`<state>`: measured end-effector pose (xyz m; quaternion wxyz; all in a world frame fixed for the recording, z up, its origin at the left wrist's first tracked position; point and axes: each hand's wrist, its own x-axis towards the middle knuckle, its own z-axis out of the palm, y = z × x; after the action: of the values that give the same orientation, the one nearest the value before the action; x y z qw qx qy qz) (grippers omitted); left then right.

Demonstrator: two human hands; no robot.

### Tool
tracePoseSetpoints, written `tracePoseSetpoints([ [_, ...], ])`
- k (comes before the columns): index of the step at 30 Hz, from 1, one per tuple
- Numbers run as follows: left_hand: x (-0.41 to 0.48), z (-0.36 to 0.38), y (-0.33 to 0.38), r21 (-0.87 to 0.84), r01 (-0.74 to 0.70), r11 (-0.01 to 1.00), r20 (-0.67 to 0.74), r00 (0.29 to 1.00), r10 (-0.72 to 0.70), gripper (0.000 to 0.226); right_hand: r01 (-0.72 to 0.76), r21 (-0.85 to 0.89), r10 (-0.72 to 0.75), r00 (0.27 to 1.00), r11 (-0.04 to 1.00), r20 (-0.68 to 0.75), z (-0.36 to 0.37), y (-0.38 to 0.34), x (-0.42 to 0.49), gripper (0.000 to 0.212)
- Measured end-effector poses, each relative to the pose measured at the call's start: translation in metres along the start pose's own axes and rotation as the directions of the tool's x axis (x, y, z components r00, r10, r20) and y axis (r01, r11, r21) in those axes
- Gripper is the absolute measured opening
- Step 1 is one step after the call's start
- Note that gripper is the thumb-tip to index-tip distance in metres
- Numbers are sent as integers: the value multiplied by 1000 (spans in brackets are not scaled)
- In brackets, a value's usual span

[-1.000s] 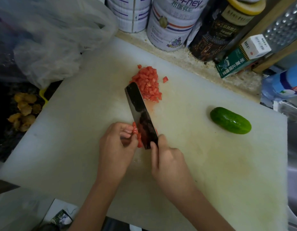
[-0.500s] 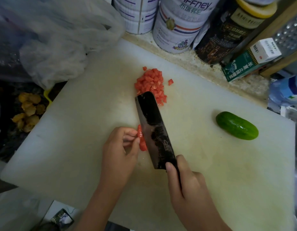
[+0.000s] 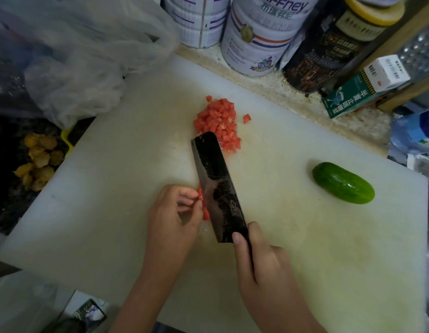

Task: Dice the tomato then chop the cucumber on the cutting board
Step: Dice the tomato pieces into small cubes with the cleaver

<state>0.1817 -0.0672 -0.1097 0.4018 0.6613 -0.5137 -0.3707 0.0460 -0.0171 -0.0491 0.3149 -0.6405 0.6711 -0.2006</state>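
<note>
Your left hand [image 3: 172, 212] pinches the remaining tomato strips [image 3: 205, 212] beside the cleaver [image 3: 218, 186], which your right hand [image 3: 259, 263] grips. Dicing looks nearly finished, so short crosswise cuts come next. The cucumber [image 3: 343, 183] lies whole, well apart, on the cutting board [image 3: 112, 188].

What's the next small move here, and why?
Probably bring the cleaver down through the tomato strip the left hand pinches beside the blade; the right hand grips the handle. That strip is undiced, the diced pile lies beyond, the cucumber is whole.

Bare left hand [image 3: 171, 219] and right hand [image 3: 259, 263], bare forearms [image 3: 141, 296], short fingernails [image 3: 236, 237].
</note>
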Motion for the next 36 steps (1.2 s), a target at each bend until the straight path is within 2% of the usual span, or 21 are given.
tracePoseSetpoints([
  [3, 0, 1, 0, 4, 7, 1000, -3, 1000, -7, 39, 2, -30, -2, 1000, 1000, -1, 1, 1, 1, 25],
  [6, 1, 1, -1, 4, 2, 1000, -5, 1000, -2, 40, 44, -103, -47, 998, 994, -32, 4, 0, 3, 19],
  [11, 1, 0, -3, -5, 0, 1000, 6, 1000, 0, 39, 26, -109, -30, 999, 994, -32, 8, 2, 3, 20],
  [14, 1, 1, -3, 6, -12, 1000, 2, 1000, 12, 32, -4, -57, 2, 999, 998, -34, 5, 1, 2, 23],
  [18, 1, 1, -2, 6, -12, 1000, 0, 1000, 12, 37, -17, -2, 17, 999, 1000, -43, 3, -1, 2, 24],
  [22, 1, 1, -3, 3, -12, 1000, 11, 1000, 12, 30, -22, -69, 20, 1000, 997, -20, 6, -3, 3, 25],
  [25, 1, 1, -3, 7, -19, 1000, 7, 1000, 19, 38, -31, -102, 29, 999, 994, -18, 11, -5, 2, 29],
  [27, 1, 1, -3, -3, -20, 1000, 2, 1000, 20, 44, 6, -161, -17, 997, 987, -69, 13, -7, 3, 24],
  [30, 2, 1, -2, -18, -22, 1000, -5, 1000, 21, 45, -14, -194, 3, 999, 981, -54, 16, -11, 4, 13],
  [36, 3, -1, -3, -25, 10, 1000, 17, 1000, -10, 39, -30, -281, 21, 999, 959, -36, 32, -11, 13, 17],
])
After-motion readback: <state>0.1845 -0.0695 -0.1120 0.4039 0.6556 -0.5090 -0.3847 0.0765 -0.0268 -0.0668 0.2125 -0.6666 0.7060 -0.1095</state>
